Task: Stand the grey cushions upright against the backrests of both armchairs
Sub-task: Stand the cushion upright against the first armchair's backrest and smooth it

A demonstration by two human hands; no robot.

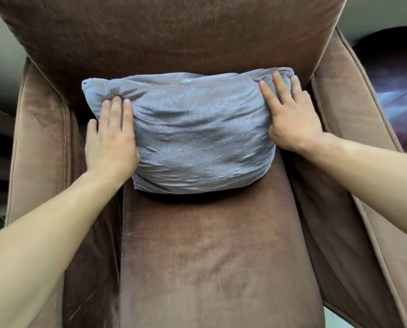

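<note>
grey cushion (197, 136): at seat rear, leaning on backrest (169, 36), long axis left-right | left hand (111, 143), right hand (290, 119): flat, fingers spread, pressing its sides (not clasping) | armchair (207, 256) front cut off; background blurred

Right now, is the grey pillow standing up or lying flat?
Standing up. The grey cushion leans on the brown backrest, its bottom edge on the seat. Both hands, left and right, press flat on its sides.

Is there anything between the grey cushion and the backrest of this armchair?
Nothing visible. The grey cushion sits on the seat with its top edge already at the backrest. The left hand and right hand press on its front corners.
</note>
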